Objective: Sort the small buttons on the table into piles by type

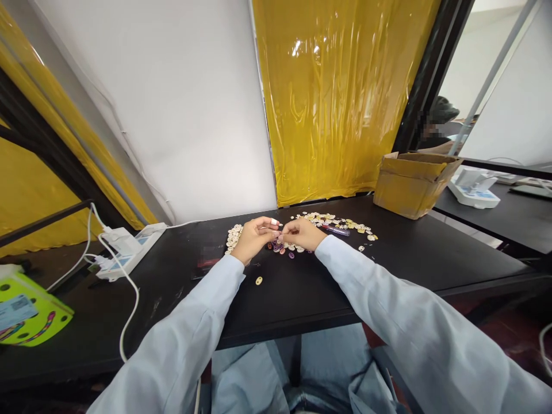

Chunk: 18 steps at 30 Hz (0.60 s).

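Note:
My left hand [253, 239] and my right hand [303, 232] meet over the black table, fingertips pinched close together. Whatever lies between them is too small and too covered to make out. Beneath and around the fingers are small purple oval pieces [291, 256]. Cream-coloured oval pieces [233, 237] are heaped beside my left hand. Beyond my right hand spread more whitish and yellow pieces [356, 226], with a slim purple-tinted tube [337, 230] among them. One pale yellow oval piece with holes [259, 280] lies alone, nearer to me.
At the left, a white power strip [129, 253] has plugs and a trailing cable [137, 302]. A bright green box [32, 310] sits at far left. A cardboard box [414, 184] stands back right, before a yellow plastic curtain [340, 103]. Another person is visible beyond the frame.

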Tool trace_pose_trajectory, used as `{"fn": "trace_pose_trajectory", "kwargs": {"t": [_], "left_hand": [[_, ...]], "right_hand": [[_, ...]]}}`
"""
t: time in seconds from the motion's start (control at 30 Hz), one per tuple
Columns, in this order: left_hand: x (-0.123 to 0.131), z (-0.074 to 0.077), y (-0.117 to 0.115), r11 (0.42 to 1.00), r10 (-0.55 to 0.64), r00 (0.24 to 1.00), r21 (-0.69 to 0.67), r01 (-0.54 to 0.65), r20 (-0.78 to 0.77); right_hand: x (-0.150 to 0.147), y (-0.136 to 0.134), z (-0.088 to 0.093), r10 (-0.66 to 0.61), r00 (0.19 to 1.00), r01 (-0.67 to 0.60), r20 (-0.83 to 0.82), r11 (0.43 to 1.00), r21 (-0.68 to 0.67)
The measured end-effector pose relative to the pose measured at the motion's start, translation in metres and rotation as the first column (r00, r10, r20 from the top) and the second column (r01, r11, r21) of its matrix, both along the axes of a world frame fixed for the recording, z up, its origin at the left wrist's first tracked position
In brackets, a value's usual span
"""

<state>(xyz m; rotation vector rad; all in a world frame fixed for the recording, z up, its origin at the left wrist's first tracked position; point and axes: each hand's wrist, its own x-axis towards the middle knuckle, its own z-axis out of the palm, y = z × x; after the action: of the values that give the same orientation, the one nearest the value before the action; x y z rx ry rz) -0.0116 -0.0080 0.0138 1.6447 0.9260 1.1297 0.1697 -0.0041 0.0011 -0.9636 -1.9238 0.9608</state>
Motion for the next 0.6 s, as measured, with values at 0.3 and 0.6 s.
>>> {"fn": "trace_pose_trajectory", "kwargs": {"t": [0.3, 0.6], "left_hand": [[0.004, 0.002, -0.001, 0.999, 0.031, 0.998, 0.027, -0.032, 0.047], [-0.013, 0.000, 0.014, 0.992, 0.094, 0.991, 0.088, -0.086, -0.095]], "right_hand": [[0.008, -0.002, 0.014, 0.020, 0.998, -0.024, -0.059, 0.997, -0.075], [0.025, 0.006, 0.012, -0.207, 0.945, 0.209, 0.251, 0.978, 0.021]]}}
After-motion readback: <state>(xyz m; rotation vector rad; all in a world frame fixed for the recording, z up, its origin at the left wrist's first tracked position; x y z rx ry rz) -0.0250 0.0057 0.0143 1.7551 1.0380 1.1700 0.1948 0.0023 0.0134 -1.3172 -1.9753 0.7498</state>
